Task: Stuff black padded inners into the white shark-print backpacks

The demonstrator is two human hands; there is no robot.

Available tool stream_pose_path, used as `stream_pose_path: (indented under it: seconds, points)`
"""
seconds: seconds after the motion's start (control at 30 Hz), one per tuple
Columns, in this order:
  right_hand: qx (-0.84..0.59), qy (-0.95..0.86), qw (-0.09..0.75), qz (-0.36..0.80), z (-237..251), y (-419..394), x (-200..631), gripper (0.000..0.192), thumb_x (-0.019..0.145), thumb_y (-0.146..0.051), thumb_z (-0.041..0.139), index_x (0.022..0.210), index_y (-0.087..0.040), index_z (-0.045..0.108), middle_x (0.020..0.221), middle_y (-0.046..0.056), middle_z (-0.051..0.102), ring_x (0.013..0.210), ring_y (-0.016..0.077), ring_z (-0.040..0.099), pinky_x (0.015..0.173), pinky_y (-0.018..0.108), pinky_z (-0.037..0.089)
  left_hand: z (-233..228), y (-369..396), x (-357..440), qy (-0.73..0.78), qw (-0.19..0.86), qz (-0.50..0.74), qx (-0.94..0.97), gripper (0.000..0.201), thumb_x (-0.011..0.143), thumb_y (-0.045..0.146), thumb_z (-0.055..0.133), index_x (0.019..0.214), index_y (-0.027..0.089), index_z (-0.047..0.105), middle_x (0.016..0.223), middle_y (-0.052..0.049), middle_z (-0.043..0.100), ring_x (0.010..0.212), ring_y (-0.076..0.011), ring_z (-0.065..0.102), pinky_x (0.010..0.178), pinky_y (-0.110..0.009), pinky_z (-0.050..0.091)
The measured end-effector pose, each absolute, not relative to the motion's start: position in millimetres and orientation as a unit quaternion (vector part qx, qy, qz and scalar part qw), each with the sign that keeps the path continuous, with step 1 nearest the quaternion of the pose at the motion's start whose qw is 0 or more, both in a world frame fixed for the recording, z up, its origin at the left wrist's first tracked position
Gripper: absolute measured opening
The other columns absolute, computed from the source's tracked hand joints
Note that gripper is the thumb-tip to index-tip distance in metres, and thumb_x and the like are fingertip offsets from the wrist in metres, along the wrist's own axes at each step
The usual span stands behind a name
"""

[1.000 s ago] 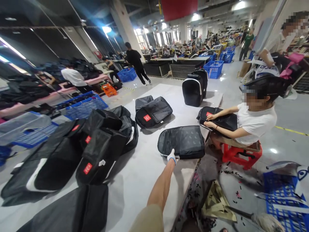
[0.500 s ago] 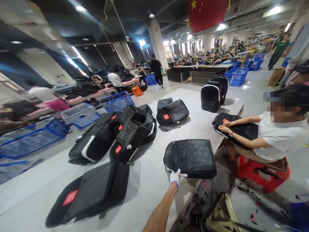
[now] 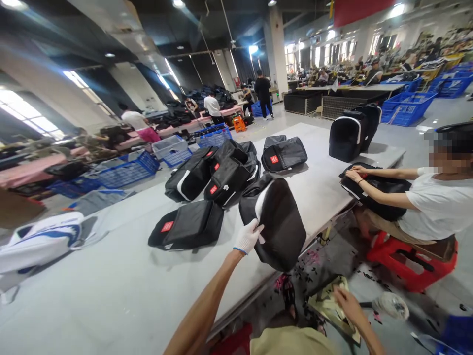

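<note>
My left hand (image 3: 248, 236), in a white glove with a blue cuff, grips a black backpack (image 3: 284, 222) by its white-trimmed side edge. The backpack is tilted up over the front edge of the table, its plain black side facing me. My right hand (image 3: 347, 301) is bare and low at the right, away from the backpack; motion blur hides how its fingers stand. Just beyond my left hand, a black backpack with a red label (image 3: 192, 224) lies flat. Behind it are several more black backpacks (image 3: 231, 180) in a heap.
A white table (image 3: 121, 286) runs across, with a white-and-blue bag (image 3: 44, 241) at left. Standing backpacks (image 3: 345, 135) are at the far end. A co-worker in a white shirt (image 3: 439, 192) handles another backpack, seated on a red stool (image 3: 414, 261). Scraps litter the floor.
My left hand has raised the backpack from lying flat and turned it on edge. My right hand has come into view. The camera has swung left, showing the white-and-blue bag.
</note>
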State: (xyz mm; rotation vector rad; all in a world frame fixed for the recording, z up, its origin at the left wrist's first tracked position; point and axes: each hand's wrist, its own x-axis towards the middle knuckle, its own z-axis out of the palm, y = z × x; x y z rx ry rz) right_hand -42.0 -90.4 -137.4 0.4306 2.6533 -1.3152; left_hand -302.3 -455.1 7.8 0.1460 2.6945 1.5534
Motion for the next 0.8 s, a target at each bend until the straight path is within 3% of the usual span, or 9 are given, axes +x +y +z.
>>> stream_pose_path:
  seconds: [0.07, 0.13, 0.23, 0.37, 0.43, 0.53, 0.6, 0.7, 0.8]
  points:
    - [0.186, 0.828, -0.013, -0.528, -118.7, -86.3, -78.3, 0.061, 0.085, -0.089, 0.051, 0.1, -0.038, 0.082, 0.116, 0.016, 0.084, 0.113, 0.0453, 0.082, 0.102, 0.065, 0.065, 2.0, -462.5, -284.4, 0.898, 0.02, 0.424, 0.114, 0.015, 0.096, 0.035, 0.076, 0.092, 0.021, 0.072, 0.072, -0.001, 0.072, 0.083, -0.0234, 0.074, 0.079, -0.028, 0.058]
    - [0.171, 0.805, -0.098, -0.559, -81.9, -82.4, -123.0, 0.072, 0.093, -0.084, 0.053, 0.131, -0.028, 0.078, 0.14, 0.019, 0.078, 0.137, 0.0422, 0.072, 0.123, 0.063, 0.054, -6.9, -470.6, -271.4, 0.919, 0.021, 0.36, 0.161, 0.009, 0.097, 0.026, 0.07, 0.098, 0.02, 0.076, 0.091, -0.006, 0.082, 0.095, -0.0267, 0.079, 0.09, -0.033, 0.062]
    - [0.078, 0.854, -0.194, -0.477, -16.9, -85.7, -180.3, 0.084, 0.097, -0.075, 0.06, 0.159, -0.018, 0.064, 0.164, 0.021, 0.061, 0.156, 0.0395, 0.055, 0.135, 0.063, 0.039, -22.9, -481.5, -260.6, 0.923, 0.041, 0.329, 0.194, 0.023, 0.092, 0.012, 0.064, 0.108, 0.02, 0.08, 0.113, -0.009, 0.086, 0.112, -0.0286, 0.08, 0.103, -0.037, 0.062]
    - [-0.14, 0.919, -0.088, -0.358, 42.0, -103.8, -215.8, 0.105, 0.088, -0.076, 0.08, 0.172, -0.02, 0.051, 0.182, 0.017, 0.039, 0.17, 0.0408, 0.033, 0.139, 0.062, 0.032, -46.1, -492.0, -253.6, 0.929, 0.041, 0.315, 0.192, 0.032, 0.093, 0.006, 0.059, 0.111, 0.02, 0.082, 0.111, -0.01, 0.086, 0.111, -0.0285, 0.081, 0.102, -0.038, 0.063]
    - [-0.172, 0.927, -0.047, -0.33, 61.0, -110.4, -226.3, 0.1, 0.09, -0.08, 0.079, 0.166, -0.02, 0.059, 0.177, 0.018, 0.047, 0.165, 0.0414, 0.041, 0.136, 0.061, 0.039, -57.1, -496.2, -250.7, 0.933, 0.032, 0.315, 0.173, 0.029, 0.095, 0.006, 0.059, 0.109, 0.017, 0.081, 0.106, -0.012, 0.085, 0.104, -0.0293, 0.081, 0.098, -0.04, 0.064]
    - [-0.178, 0.935, -0.081, -0.296, 87.5, -118.8, -250.2, 0.065, 0.104, -0.078, 0.064, 0.135, -0.023, 0.08, 0.155, 0.016, 0.068, 0.146, 0.0368, 0.061, 0.127, 0.055, 0.047, -69.5, -499.3, -248.2, 0.933, 0.021, 0.324, 0.157, 0.029, 0.096, 0.006, 0.06, 0.114, 0.017, 0.081, 0.109, -0.012, 0.085, 0.105, -0.0284, 0.081, 0.1, -0.04, 0.064]
    - [-0.188, 0.941, -0.129, -0.25, 99.9, -129.3, -270.6, 0.06, 0.107, -0.075, 0.063, 0.135, -0.024, 0.079, 0.156, 0.016, 0.067, 0.146, 0.0368, 0.059, 0.125, 0.053, 0.047, -74.1, -498.4, -249.0, 0.928, 0.021, 0.336, 0.162, 0.035, 0.096, 0.006, 0.062, 0.123, 0.019, 0.081, 0.119, -0.01, 0.085, 0.113, -0.0272, 0.08, 0.105, -0.038, 0.063]
    - [-0.211, 0.958, -0.119, -0.156, 98.9, -150.0, -294.9, 0.072, 0.103, -0.07, 0.074, 0.157, -0.024, 0.064, 0.15, 0.017, 0.069, 0.138, 0.0376, 0.061, 0.115, 0.05, 0.048, -78.3, -492.2, -250.1, 0.914, 0.016, 0.367, 0.173, 0.047, 0.094, 0.006, 0.063, 0.136, 0.02, 0.078, 0.136, -0.01, 0.082, 0.128, -0.0284, 0.076, 0.116, -0.04, 0.06]
    - [-0.153, 0.979, -0.097, -0.09, 78.7, -158.5, -302.5, 0.054, 0.106, -0.067, 0.071, 0.134, -0.021, 0.071, 0.116, 0.013, 0.077, 0.11, 0.0335, 0.066, 0.094, 0.042, 0.046, -86.0, -478.0, -238.9, 0.899, -0.018, 0.419, 0.126, 0.046, 0.1, 0.011, 0.059, 0.143, 0.018, 0.074, 0.145, -0.013, 0.078, 0.136, -0.0292, 0.074, 0.123, -0.046, 0.058]
